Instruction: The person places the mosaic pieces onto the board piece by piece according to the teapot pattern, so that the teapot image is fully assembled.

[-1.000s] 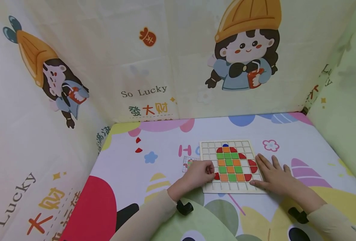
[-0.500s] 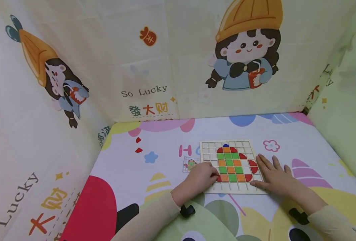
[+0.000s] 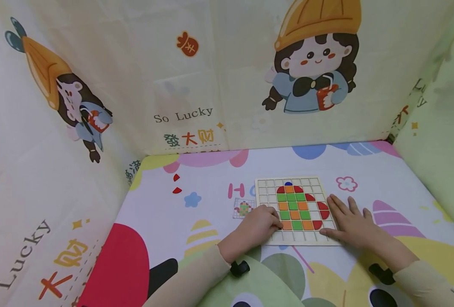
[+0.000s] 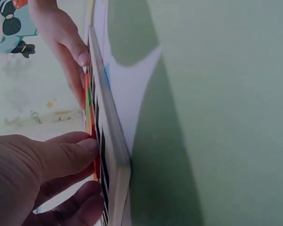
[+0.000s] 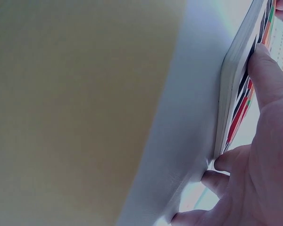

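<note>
A square grid board (image 3: 267, 183) lies on the table, filled partly with green, orange, red and blue tiles in a teapot-like shape. My left hand (image 3: 255, 228) is at the left of the pattern's bottom row. Its thumb and fingers pinch a red tile (image 4: 96, 162) flat against the board; the fingers hide this tile in the head view. My right hand (image 3: 353, 226) lies with straight fingers along the board's right edge. Its thumb (image 5: 264, 66) rests on the board's face, and the other fingers touch the table beside the side wall.
Two loose red quarter-round tiles (image 3: 177, 190) lie at the table's back left. A small pattern card (image 3: 244, 208) sits just left of the board, partly behind my left hand. Printed fabric walls (image 3: 227, 85) enclose the table at the back and sides.
My left hand has moved slightly right, bringing the red tile from left of the bottom row up against its end orange tile. The right hand stays in place.
</note>
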Tool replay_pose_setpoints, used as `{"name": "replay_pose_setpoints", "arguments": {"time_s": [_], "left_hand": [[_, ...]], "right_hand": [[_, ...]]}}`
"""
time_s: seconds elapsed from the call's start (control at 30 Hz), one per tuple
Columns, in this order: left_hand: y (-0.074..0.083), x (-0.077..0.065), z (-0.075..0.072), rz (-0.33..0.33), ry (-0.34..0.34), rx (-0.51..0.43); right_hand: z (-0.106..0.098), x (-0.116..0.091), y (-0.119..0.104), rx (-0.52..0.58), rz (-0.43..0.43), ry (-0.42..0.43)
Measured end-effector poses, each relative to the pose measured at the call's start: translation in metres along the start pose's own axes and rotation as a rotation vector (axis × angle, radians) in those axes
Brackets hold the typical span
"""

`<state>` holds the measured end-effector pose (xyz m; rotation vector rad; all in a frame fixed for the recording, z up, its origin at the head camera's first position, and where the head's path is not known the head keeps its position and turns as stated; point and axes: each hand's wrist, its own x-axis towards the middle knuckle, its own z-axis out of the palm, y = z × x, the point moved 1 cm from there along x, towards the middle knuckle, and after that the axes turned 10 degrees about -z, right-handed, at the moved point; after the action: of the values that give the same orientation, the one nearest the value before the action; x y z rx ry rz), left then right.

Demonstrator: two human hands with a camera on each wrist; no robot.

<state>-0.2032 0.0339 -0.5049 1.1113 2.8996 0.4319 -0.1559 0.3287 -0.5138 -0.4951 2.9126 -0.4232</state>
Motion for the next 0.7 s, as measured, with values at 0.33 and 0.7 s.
{"name": "replay_pose_setpoints", "arguments": {"time_s": [0.33,0.7], "left_hand": [[0.008,0.001,-0.002,0.055,0.017,0.070],[0.017,-0.002,-0.003,0.000,0.005,0.216]], "right_hand": [[0.003,0.000,0.004,-0.004,0.002,-0.005],[0.004,0.000,0.003,0.000,-0.001,-0.005]]}}
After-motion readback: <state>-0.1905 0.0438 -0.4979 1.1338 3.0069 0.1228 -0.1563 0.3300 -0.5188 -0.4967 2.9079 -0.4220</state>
